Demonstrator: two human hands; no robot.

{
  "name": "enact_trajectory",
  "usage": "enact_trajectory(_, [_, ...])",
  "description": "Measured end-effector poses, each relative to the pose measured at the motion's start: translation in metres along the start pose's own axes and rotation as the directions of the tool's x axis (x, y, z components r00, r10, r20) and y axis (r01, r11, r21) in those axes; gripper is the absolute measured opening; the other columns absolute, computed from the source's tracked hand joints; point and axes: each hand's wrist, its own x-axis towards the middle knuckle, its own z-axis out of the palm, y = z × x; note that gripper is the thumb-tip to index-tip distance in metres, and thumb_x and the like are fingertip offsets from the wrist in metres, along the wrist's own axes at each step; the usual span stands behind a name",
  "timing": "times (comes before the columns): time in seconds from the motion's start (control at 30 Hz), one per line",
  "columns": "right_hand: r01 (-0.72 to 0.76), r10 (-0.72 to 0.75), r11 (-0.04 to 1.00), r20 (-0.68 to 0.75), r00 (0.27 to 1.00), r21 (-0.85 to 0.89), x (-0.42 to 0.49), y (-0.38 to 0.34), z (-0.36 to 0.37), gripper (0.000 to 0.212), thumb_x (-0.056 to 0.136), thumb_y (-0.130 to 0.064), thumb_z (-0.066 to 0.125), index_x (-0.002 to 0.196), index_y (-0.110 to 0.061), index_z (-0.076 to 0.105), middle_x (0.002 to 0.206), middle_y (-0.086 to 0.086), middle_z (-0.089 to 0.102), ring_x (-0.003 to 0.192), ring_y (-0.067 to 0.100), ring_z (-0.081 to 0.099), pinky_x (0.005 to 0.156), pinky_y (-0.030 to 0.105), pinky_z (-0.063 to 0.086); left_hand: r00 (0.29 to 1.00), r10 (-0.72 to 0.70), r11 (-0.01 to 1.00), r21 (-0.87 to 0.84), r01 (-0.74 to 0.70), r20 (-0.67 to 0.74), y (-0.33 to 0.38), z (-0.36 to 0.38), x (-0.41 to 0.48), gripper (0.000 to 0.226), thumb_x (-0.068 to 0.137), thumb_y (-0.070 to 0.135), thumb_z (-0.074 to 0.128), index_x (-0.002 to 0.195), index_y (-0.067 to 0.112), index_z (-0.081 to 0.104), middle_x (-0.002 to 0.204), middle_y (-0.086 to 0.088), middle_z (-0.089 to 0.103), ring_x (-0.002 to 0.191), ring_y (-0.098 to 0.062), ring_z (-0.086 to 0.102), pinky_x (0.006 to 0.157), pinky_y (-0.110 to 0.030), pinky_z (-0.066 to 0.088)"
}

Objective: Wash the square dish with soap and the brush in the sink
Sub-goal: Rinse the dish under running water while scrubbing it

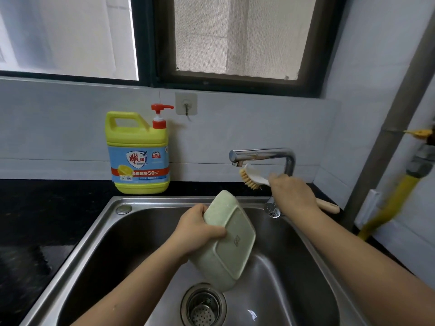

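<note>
My left hand (199, 229) grips the pale green square dish (229, 241) by its left rim, tilted on edge over the steel sink (98, 234), with its underside facing me. My right hand (292, 192) holds the white brush (250, 176) by its handle, up beside the chrome faucet (263, 155). The tan bristles point down and left, just under the spout. The handle's wooden end sticks out behind my wrist. A yellow soap bottle (138, 154) with a red pump stands on the counter behind the sink's left side.
The drain strainer (203, 307) lies at the sink's bottom, below the dish. Dark counter (35, 220) runs along the left. A wall hook (186, 104) sits under the window. A grey pipe (386, 135) and a yellow hose (390, 208) stand at the right.
</note>
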Motion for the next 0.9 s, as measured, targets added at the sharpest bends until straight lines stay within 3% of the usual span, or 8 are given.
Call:
enact_trajectory(0.33, [-0.054,0.056,0.997,-0.053,0.997,0.048,-0.004,-0.004,0.009,0.015,0.094,-0.004,0.042,0.106,-0.004,0.051,0.096,0.012,0.064,0.083,0.027,0.065,0.057,0.029,0.039,1.0,-0.017,1.0,0.022,0.017,-0.006,0.004,0.001,0.002,0.037,0.067,0.02,0.076,0.097,0.015,0.055,0.098,-0.004,0.06,0.086,-0.017,0.059,0.074,-0.033,0.053])
enact_trajectory(0.47, [-0.047,0.057,0.997,-0.179,0.982,0.062,-0.003,-0.004,0.014,0.013,0.074,0.007,0.068,0.079,0.002,0.057,0.063,0.018,0.061,0.05,0.032,0.06,0.041,0.028,0.033,1.0,-0.018,1.0,0.023,0.018,0.01,0.004,0.003,0.003,0.04,0.067,0.021,0.076,0.101,0.016,0.055,0.099,-0.004,0.059,0.087,-0.017,0.059,0.075,-0.034,0.054])
enact_trajectory(0.57, [-0.039,0.049,0.997,-0.178,0.983,0.061,-0.003,-0.005,0.017,0.01,0.077,0.006,0.065,0.082,0.002,0.058,0.066,0.019,0.062,0.052,0.032,0.061,0.042,0.028,0.034,1.0,-0.017,1.0,0.015,0.017,0.004,0.005,0.004,0.003,0.039,0.067,0.019,0.076,0.1,0.016,0.055,0.097,-0.002,0.059,0.084,-0.015,0.059,0.067,-0.028,0.051])
enact_trajectory(0.7, [-0.042,0.057,0.997,-0.27,0.961,0.061,-0.001,-0.005,0.019,0.03,0.051,0.012,0.078,0.064,0.0,0.054,0.047,0.017,0.053,0.032,0.027,0.051,0.031,0.021,0.033,1.0,-0.022,1.0,-0.003,0.022,0.011,0.005,0.006,0.003,0.04,0.067,0.018,0.075,0.101,0.015,0.055,0.097,-0.002,0.06,0.082,-0.014,0.059,0.066,-0.027,0.051])
enact_trajectory(0.9, [-0.059,0.067,0.997,-0.196,0.978,0.044,-0.006,-0.005,0.024,0.019,0.068,0.005,0.075,0.076,0.0,0.058,0.059,0.017,0.059,0.043,0.029,0.057,0.035,0.029,0.041,0.999,-0.027,1.0,0.002,0.027,0.016,0.004,0.007,0.004,0.044,0.066,0.02,0.076,0.104,0.015,0.055,0.1,-0.003,0.06,0.087,-0.016,0.06,0.074,-0.034,0.054])
